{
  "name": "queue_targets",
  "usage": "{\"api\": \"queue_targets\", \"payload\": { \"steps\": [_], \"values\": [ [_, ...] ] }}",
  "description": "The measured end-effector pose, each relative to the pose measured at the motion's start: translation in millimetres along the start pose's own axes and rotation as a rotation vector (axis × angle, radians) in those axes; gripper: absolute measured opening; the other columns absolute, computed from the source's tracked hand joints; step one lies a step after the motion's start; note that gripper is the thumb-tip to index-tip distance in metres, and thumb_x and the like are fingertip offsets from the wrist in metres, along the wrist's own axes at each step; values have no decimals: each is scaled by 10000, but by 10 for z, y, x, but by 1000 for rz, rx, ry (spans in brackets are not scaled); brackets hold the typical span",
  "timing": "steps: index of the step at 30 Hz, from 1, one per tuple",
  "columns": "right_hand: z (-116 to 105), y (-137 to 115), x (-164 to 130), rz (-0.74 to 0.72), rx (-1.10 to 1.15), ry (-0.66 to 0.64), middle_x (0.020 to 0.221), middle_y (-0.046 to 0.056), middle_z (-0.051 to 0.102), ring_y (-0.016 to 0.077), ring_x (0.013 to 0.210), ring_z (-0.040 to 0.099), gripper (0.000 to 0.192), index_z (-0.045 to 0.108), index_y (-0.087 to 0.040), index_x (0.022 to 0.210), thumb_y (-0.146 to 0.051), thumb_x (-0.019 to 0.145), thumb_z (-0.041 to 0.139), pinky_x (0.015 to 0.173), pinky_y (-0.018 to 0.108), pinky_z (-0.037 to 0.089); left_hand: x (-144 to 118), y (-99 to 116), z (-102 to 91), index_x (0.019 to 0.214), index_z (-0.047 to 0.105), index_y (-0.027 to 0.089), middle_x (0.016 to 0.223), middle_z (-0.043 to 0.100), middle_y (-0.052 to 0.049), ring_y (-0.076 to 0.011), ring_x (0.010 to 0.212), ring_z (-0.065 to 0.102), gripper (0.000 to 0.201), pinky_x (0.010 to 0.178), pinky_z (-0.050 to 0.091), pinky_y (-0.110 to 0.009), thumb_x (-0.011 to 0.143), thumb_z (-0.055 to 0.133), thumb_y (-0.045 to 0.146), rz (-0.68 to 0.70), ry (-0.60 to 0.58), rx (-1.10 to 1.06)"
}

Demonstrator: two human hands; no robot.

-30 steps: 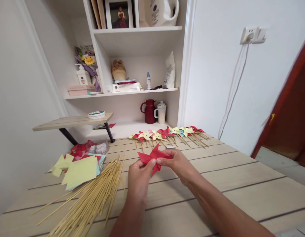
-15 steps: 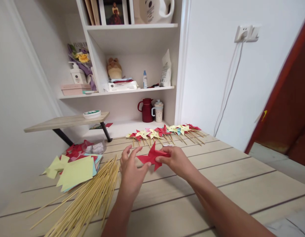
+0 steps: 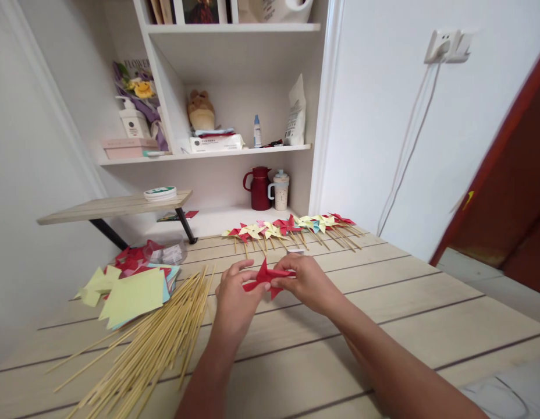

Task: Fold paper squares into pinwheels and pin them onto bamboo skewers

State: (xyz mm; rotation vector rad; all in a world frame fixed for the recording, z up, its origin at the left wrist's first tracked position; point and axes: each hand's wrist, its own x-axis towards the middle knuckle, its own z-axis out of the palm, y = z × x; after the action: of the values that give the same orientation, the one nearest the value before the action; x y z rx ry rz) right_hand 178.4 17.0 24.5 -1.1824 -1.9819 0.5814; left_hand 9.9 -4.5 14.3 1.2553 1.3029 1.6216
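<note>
Between my two hands, just above the table, is a red paper pinwheel (image 3: 265,273). My left hand (image 3: 239,291) pinches its left side, the thumb near the middle of the paper. With thumb and fingers closed, my right hand (image 3: 307,282) grips its right side. One red point stands up between the hands, and parts of the other blades are hidden by my fingers. Left of my left hand lies a fanned pile of thin wooden sticks (image 3: 160,337). Beyond my hands, several finished pinwheels on sticks (image 3: 276,231) lie in a row.
Yellow and blue paper sheets (image 3: 134,297) lie at the left, with red paper pieces (image 3: 132,259) and a clear container (image 3: 169,253) behind. A small raised stand (image 3: 113,206) stands at the back left. A red jug (image 3: 260,189) and a cup (image 3: 280,192) stand behind the table.
My left hand has gone from open beside the pinwheel to gripping its left side. The pinwheel is tilted flatter. The head view has shifted slightly.
</note>
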Motion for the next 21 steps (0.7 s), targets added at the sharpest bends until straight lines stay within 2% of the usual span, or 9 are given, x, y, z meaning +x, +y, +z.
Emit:
{"api": "queue_targets", "payload": {
  "steps": [7,11,15,19,21],
  "values": [
    [1,-2,3,-25,-8,-2,784,47,719,224,819,612,98,735,-214,697,-186,788,711,723,311,404,26,-54,-13,596,744,264,958,737,-72,-310,1033,649,176,919,491,-409,503,863,174,31,-87,105],
    [4,5,6,-46,-9,-1,778,45,720,222,815,616,113,731,-216,686,-187,793,707,732,311,406,21,-59,-2,577,750,263,937,738,-78,-295,971,655,127,880,501,-401,529,840,187,66,-108,140],
    [14,18,8,-32,9,14,785,43,719,221,809,614,86,726,-218,688,-190,769,723,715,308,405,6,-59,9,641,787,279,917,733,-73,-280,935,653,102,878,485,-393,594,789,188,95,-112,212],
    [33,28,14,-1,36,28,740,40,701,226,786,612,110,711,-213,657,-256,755,740,700,315,412,-8,-87,17,735,816,266,905,722,-76,-260,914,661,110,856,480,-359,683,724,234,54,-189,181],
    [41,44,20,27,121,43,753,35,708,224,791,624,115,711,-214,696,-291,780,710,718,320,430,-15,-98,18,733,816,236,915,732,-83,-249,904,669,105,844,480,-338,688,722,247,-5,-189,112]
  ]
}}
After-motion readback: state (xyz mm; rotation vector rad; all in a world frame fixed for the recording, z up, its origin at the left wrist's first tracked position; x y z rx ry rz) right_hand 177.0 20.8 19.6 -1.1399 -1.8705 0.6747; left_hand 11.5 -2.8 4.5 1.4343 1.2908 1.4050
